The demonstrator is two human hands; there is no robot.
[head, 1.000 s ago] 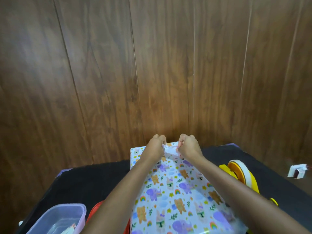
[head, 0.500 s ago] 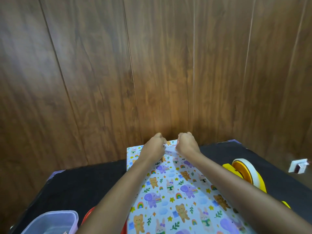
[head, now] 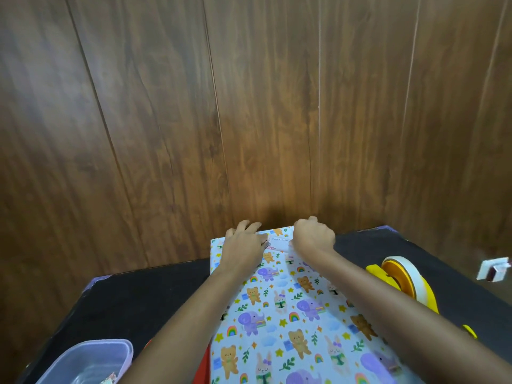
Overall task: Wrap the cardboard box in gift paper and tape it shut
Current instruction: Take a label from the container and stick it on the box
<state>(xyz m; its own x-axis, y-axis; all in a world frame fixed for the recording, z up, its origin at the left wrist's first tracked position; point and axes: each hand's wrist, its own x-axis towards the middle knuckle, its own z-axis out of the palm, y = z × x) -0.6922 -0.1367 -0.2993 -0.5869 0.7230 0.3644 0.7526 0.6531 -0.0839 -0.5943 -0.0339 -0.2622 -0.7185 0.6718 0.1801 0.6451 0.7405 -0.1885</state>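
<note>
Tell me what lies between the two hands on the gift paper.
In the head view, a small white tag with writing lies on the gift paper between the left hand and the right hand.

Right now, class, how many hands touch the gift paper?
2. The left hand lies at the far edge of the gift paper; the right hand is beside it, same edge.

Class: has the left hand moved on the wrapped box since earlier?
Yes. The left hand slid left along the far edge of the wrapped box, away from the right hand.
</note>
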